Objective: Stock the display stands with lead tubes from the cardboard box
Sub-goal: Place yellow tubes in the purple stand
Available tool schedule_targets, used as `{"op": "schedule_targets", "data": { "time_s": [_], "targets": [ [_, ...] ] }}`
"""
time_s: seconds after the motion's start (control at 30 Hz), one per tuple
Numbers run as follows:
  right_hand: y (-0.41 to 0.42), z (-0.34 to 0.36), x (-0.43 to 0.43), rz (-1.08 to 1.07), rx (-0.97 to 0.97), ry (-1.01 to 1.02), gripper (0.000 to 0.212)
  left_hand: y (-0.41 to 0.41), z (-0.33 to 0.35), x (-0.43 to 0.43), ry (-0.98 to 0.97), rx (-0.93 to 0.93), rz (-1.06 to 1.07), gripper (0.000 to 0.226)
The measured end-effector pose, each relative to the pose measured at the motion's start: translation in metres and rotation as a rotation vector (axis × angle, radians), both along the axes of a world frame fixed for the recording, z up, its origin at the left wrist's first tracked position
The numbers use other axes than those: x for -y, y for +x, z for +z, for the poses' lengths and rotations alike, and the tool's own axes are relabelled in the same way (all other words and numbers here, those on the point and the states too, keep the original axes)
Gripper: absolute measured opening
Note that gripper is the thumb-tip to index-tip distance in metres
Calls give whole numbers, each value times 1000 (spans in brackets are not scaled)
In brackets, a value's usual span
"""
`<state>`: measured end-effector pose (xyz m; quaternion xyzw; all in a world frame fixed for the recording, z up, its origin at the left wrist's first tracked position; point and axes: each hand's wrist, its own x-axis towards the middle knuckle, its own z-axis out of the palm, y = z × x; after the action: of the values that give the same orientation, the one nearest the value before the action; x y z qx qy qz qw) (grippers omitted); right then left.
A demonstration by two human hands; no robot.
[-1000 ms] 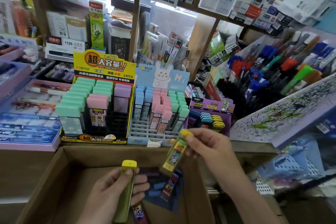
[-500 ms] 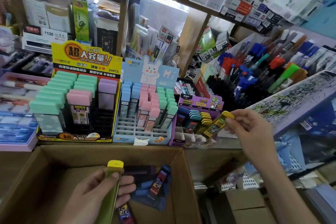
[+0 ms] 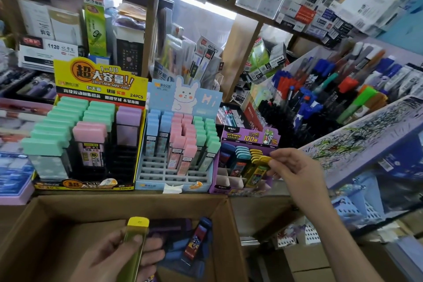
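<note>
Two hands busy | right hand point(image 3: 295, 167) pinching yellow-capped clear plastic lead tube point(image 3: 258, 170), moved off brown cardboard box point(image 3: 45, 224) to purple card display stand point(image 3: 229, 186) at 4 o'clock, tip entering yellow row point(image 3: 256, 153) | left hand point(image 3: 119, 256) curled round second yellow-capped tube point(image 3: 135, 247) at 7 o'clock, likely next.

yellow-capped tube point(image 3: 258, 170), purple stand point(image 3: 219, 184)

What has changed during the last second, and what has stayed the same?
The right hand carried its yellow-capped tube from above the cardboard box up and rightward to the purple stand, where its lower end now enters the yellow row. The fingers still pinch it. The left hand still holds a second tube over the box.
</note>
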<state>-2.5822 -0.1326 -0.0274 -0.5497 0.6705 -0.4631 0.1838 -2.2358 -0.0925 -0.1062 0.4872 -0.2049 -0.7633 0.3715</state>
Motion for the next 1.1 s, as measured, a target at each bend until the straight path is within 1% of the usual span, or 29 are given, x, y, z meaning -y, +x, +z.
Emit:
{"op": "schedule_targets", "data": {
  "time_s": [0.1,0.33,0.5,0.6,0.73,0.8,0.93,1.0,1.1],
  "targets": [
    [0,-3,2,-41,69,44,11,-2,1,-1,-12,24,7,16],
    [3,-8,6,-86,65,138,11,-2,2,3,-38,72,-3,13],
    [8,-8,4,-88,108,120,16,-2,-3,5,-102,139,27,12],
    [9,-10,0,-92,107,99,20,-2,-8,5,-143,179,51,19],
    [10,-17,-7,-130,16,98,22,-3,-10,4,-174,182,63,18],
    [13,-20,-11,-154,-15,84,23,-4,-11,4,-177,200,74,19],
    [24,-25,-21,-204,20,54,20,-3,-7,7,-134,207,57,21],
    [35,-26,-26,-187,38,51,18,-1,-4,7,-115,197,17,20],
    [58,-26,-30,-98,76,97,11,2,-2,5,-159,171,-31,11]
  ]
}}
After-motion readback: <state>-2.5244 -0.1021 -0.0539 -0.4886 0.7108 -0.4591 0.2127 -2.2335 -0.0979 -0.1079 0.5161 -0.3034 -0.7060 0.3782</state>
